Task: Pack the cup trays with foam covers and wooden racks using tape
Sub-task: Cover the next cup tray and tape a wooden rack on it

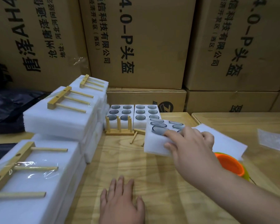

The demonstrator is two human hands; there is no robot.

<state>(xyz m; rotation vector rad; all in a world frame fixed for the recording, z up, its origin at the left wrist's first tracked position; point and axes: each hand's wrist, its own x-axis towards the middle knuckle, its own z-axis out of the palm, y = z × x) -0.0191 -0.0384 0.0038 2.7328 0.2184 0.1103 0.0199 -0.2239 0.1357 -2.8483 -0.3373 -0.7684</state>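
My right hand (191, 143) grips the near end of a white foam cup tray (153, 141) holding dark glass cups, thumb on its front side and fingers on top. Under and beside it lies a flat foam cover (225, 139). My left hand (121, 201) rests flat on the wooden table (136, 167), fingers straight, holding nothing. Two more cup trays (145, 113) stand at the back. A wooden rack (119, 128) stands upright before them, and another rack (137, 134) lies beside it. An orange tape roll (229, 164) sits under my right forearm.
Packed foam bundles with taped wooden racks (39, 172) are stacked along the left, a taller stack (63, 113) behind. Large cardboard boxes (136, 46) wall off the back. A clear bubble-wrap piece (271, 139) lies at the far right. Dark plastic bags (6, 107) sit at left.
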